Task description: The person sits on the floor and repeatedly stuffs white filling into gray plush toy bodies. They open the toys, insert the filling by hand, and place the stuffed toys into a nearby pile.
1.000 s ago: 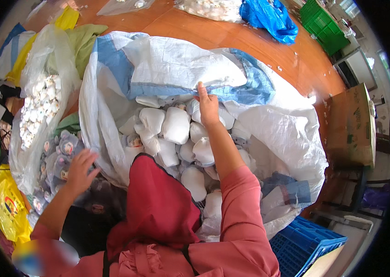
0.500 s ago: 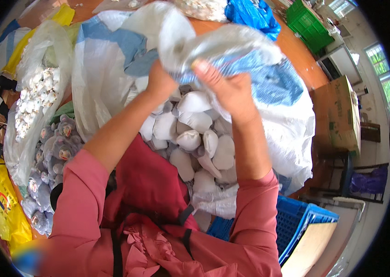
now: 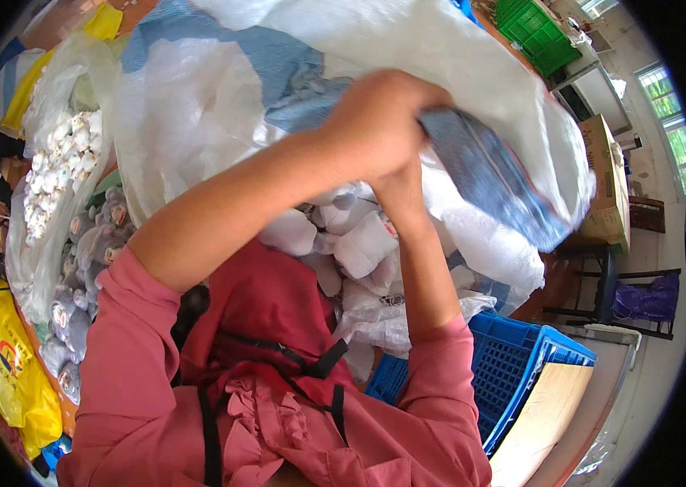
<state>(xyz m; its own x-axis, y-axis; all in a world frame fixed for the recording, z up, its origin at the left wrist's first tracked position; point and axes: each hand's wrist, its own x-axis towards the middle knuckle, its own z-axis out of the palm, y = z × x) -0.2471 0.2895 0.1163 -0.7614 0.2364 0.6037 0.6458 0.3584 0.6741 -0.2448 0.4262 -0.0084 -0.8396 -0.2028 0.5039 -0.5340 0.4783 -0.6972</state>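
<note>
Gripping the gathered mouth of the big woven plastic sack [image 3: 513, 89], my left hand [image 3: 375, 130] sits near the upper middle of the frame, fingers curled shut around a bunched fold of its crinkly white-and-blue cloth. My right hand [image 3: 401, 188] is tucked directly beneath the left, mostly hidden by it; I cannot tell how far its fingers are closed, though it presses against the same gathered fabric. The sack spreads across the whole top of the picture, its weave coarse and matte, a grey-blue band [image 3: 489, 183] sagging to the right of my hands. Below my wrists, at the centre, soft white plush toys [image 3: 359, 243] lie heaped in the sack's opening, rounded and fuzzy. At the left edge a clear, glossy plastic bag [image 3: 55, 174] holds small white toys above and greyish ones below. A slick yellow bag [image 3: 2, 365] lies at lower left. A blue lattice-walled plastic crate [image 3: 521, 373] stands at lower right, a brown cardboard box [image 3: 606, 183] at the right edge, and a green crate [image 3: 537, 32] at upper right.
</note>
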